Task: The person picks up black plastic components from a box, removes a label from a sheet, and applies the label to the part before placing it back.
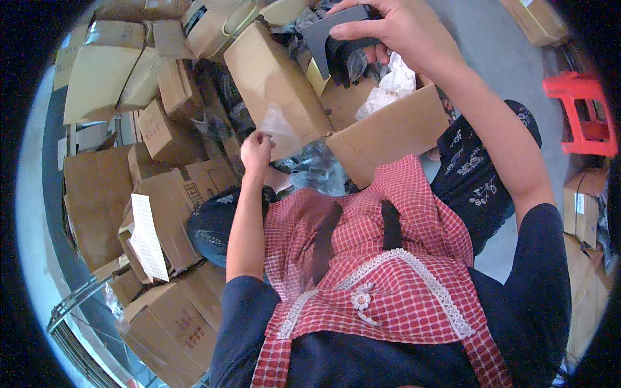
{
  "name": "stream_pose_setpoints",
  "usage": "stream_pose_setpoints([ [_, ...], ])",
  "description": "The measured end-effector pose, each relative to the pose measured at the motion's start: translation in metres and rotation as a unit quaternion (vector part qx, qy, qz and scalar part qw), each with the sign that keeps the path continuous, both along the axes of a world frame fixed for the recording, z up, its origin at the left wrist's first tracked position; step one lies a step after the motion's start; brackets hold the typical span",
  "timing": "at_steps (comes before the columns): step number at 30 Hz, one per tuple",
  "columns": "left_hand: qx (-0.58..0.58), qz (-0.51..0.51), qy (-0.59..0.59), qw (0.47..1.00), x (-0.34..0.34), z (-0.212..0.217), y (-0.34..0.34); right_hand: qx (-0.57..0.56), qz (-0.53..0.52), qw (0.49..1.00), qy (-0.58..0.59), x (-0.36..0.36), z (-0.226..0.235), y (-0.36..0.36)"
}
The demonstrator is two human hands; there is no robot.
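My right hand (404, 32) is raised at the top, closed around a dark grey, angular plastic piece (318, 40) with a curved cutout. It hangs above an open cardboard carton (391, 136). Inside the carton lie crumpled white wrappings (393, 84). Lower and to the left, my left hand (257, 153) pinches a thin transparent plastic bag (281, 129), which spreads against the carton's raised flap. More transparent plastic bags (317, 169) lie in a heap below the carton, between my legs.
Brown cardboard boxes (97, 200) are stacked along the left, one with a white printed sheet (149, 239) on it. Dark plastic-wrapped items lie behind the carton. A red plastic stool (582, 113) stands at right, with more cartons (580, 204) below it.
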State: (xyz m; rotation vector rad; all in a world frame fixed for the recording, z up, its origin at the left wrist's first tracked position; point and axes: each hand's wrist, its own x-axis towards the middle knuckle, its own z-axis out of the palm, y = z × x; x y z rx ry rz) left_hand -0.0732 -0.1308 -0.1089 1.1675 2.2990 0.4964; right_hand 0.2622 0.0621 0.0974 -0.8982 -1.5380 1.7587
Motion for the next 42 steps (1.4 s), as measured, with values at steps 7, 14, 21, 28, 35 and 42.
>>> stream_pose_setpoints([
  [7, 0.109, -0.123, 0.229, 0.959, 0.040, 0.072, 0.020, -0.037, 0.068, 0.996, 0.038, -0.003, -0.006, -0.017],
  [14, 0.098, -0.049, -0.018, 0.994, 0.078, 0.138, 0.027, -0.165, 0.118, 0.970, 0.132, -0.013, 0.008, -0.041],
  [21, 0.179, -0.014, -0.161, 0.970, 0.104, 0.174, 0.026, -0.308, 0.142, 0.926, 0.168, -0.017, -0.008, -0.041],
  [28, 0.176, -0.004, -0.357, 0.918, 0.118, 0.194, 0.005, -0.358, 0.076, 0.914, 0.174, -0.018, -0.026, -0.032],
  [35, 0.193, 0.037, -0.463, 0.864, 0.139, 0.210, -0.009, -0.374, 0.011, 0.913, 0.162, -0.026, -0.034, -0.043],
  [42, 0.207, 0.076, -0.481, 0.849, 0.143, 0.208, -0.015, -0.251, -0.042, 0.956, 0.146, -0.025, -0.028, -0.052],
])
